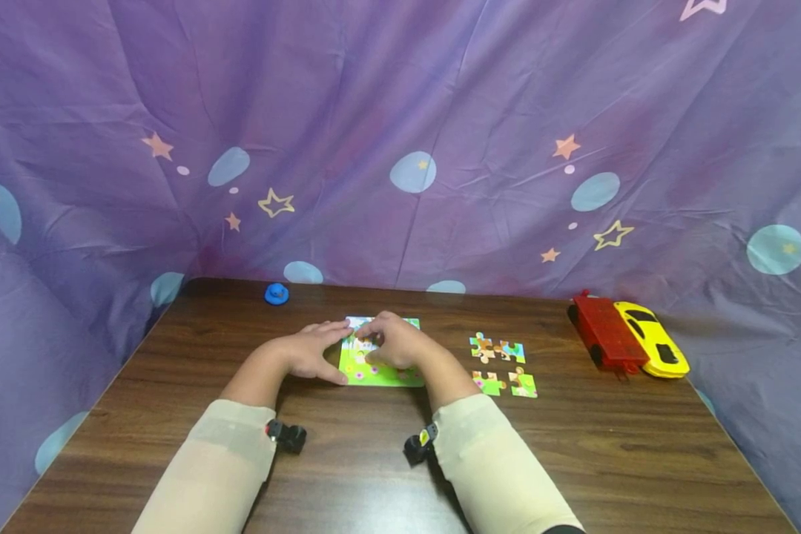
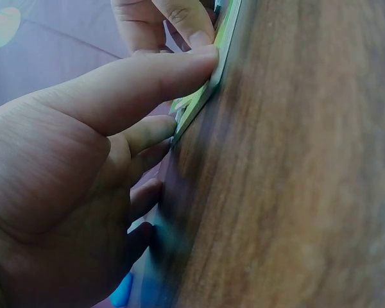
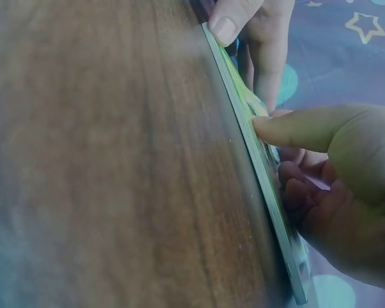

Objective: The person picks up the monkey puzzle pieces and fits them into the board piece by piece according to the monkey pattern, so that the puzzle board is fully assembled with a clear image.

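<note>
A flat jigsaw board [image 1: 387, 381] with a bright green printed picture lies on the table. My left hand [image 1: 311, 351] spans its left side, thumb on the near corner and the other fingers extended at the far corner. Over the middle of the board, my right hand [image 1: 397, 342] has its fingers bent and pinches a puzzle piece [image 1: 361, 354] against the surface; the fingers partly hide it. In the right wrist view the right thumb [image 3: 289, 130] touches the board's face. Several loose puzzle pieces [image 1: 523, 383] lie to the right of the board.
At the back left sits a small blue toy [image 1: 277, 294]. A yellow toy car [image 1: 656, 343] and a red toy trailer [image 1: 607, 333] stand side by side at the right edge. A purple star-patterned cloth [image 1: 347, 111] hangs behind the brown wooden table [image 1: 347, 475].
</note>
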